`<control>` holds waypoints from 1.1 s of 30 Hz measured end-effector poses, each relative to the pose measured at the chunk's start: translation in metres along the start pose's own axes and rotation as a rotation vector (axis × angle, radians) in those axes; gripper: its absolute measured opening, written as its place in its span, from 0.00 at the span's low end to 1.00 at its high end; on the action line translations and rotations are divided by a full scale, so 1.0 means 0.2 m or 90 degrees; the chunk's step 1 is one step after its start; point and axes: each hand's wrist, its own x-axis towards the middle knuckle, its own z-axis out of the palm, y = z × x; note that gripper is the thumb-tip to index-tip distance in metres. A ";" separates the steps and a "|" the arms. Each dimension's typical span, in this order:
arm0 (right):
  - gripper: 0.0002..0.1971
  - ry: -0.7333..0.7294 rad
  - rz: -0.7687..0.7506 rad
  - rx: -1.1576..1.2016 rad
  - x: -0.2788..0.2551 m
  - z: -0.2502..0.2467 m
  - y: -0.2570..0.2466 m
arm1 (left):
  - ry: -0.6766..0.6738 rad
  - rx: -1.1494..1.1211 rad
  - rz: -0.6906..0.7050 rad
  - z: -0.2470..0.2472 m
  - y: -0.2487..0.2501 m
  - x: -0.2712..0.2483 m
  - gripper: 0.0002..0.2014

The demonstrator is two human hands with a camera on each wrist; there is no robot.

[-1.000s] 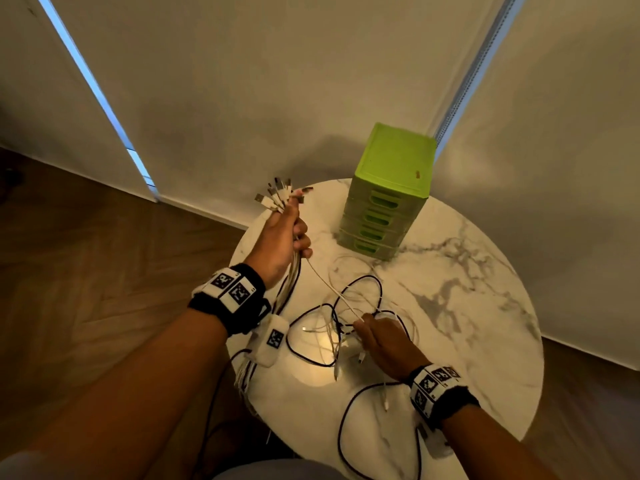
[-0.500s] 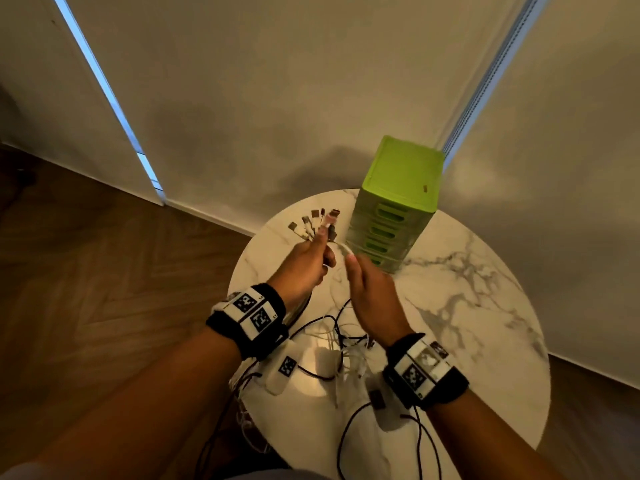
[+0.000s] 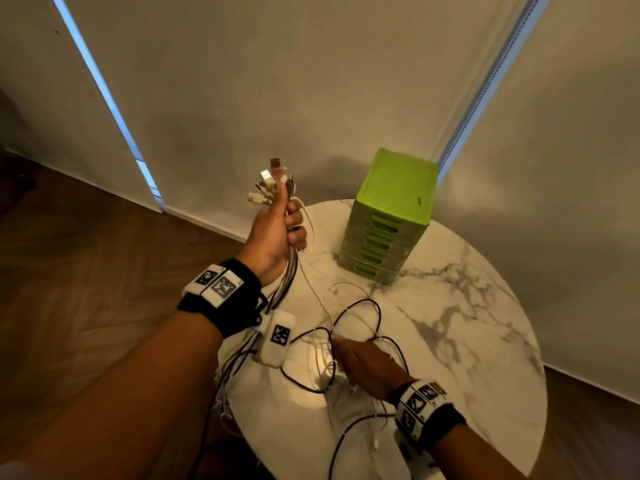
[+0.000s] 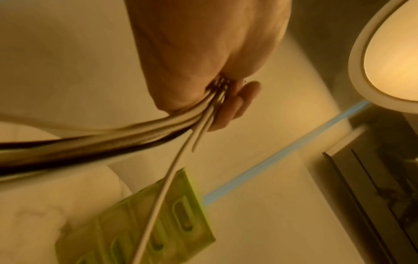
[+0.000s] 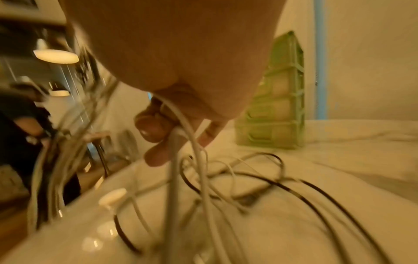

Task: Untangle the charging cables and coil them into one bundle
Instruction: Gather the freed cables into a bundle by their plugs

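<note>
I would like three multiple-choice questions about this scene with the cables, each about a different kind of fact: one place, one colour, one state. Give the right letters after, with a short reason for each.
1. Where does the drawer unit stand?
A. on the round marble table, at its far side
B. on the wooden floor
C. on the person's lap

2. What colour is the drawer unit?
A. blue
B. green
C. red

3. What is the left hand doing?
A. resting flat on the table
B. hanging free with nothing in it
C. gripping a bunch of cables, plug ends up

Answers:
1 A: the head view shows it standing on the marble top near the wall.
2 B: its top and drawer fronts are bright green.
3 C: the fingers curl round the cables, and the plugs stick out above the fist.
</note>
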 end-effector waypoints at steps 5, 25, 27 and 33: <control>0.24 0.064 0.095 -0.007 0.03 -0.08 0.14 | -0.050 0.100 -0.005 -0.04 -0.05 0.00 0.20; 0.21 0.171 -0.110 0.169 0.12 -0.07 -0.35 | -0.046 0.223 -0.044 0.00 -0.34 -0.06 0.12; 0.24 0.102 -0.079 0.216 0.08 -0.03 -0.30 | -0.038 0.184 -0.038 -0.01 -0.31 -0.05 0.08; 0.24 -0.041 -0.015 0.117 -0.02 0.10 0.05 | 0.010 0.051 0.004 -0.05 -0.13 0.04 0.12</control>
